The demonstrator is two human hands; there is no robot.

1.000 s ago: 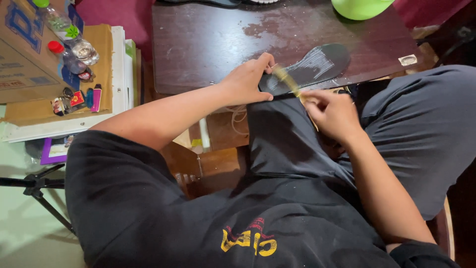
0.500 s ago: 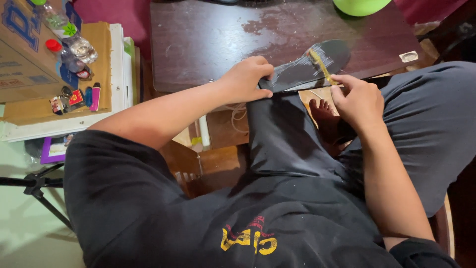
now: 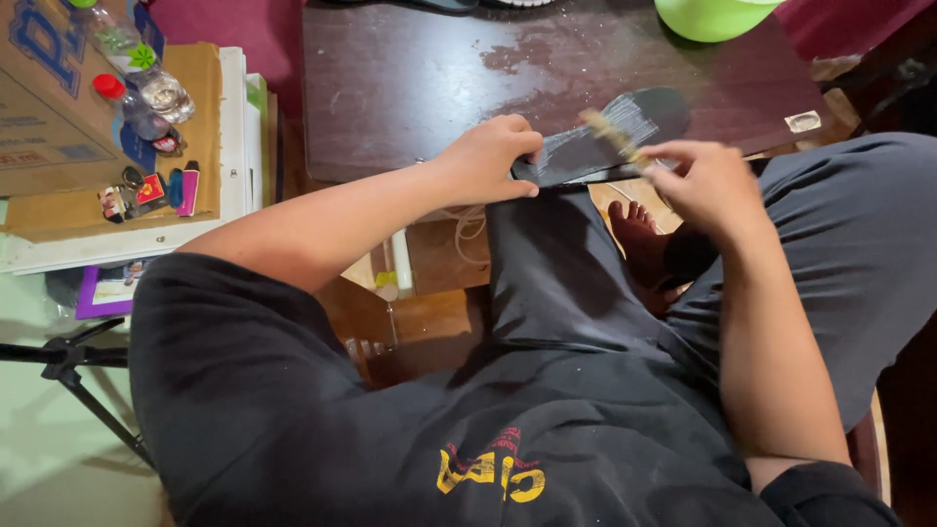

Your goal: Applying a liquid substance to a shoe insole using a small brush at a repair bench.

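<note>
Upper left of frame: a brown cardboard box (image 3: 44, 107), two clear plastic bottles (image 3: 137, 73) and small coloured lighters (image 3: 176, 187) are laid on a stack of flat boards, well apart from the work. Top right: a lime-green plastic bowl (image 3: 708, 15) is set at the far edge of the dark wooden table (image 3: 410, 88); bare table surface is left between it and the hands. A black tripod (image 3: 59, 366) is seen at lower left.

Centre: a dark, flat shoe insole (image 3: 615, 132) is rested on the near table edge. Its near end is clamped by the left hand (image 3: 488, 156), fingers curled over it. A small pale brush (image 3: 610, 132), blurred, is pinched in the closed right hand (image 3: 708, 181), forearm angled up from lower right.
</note>
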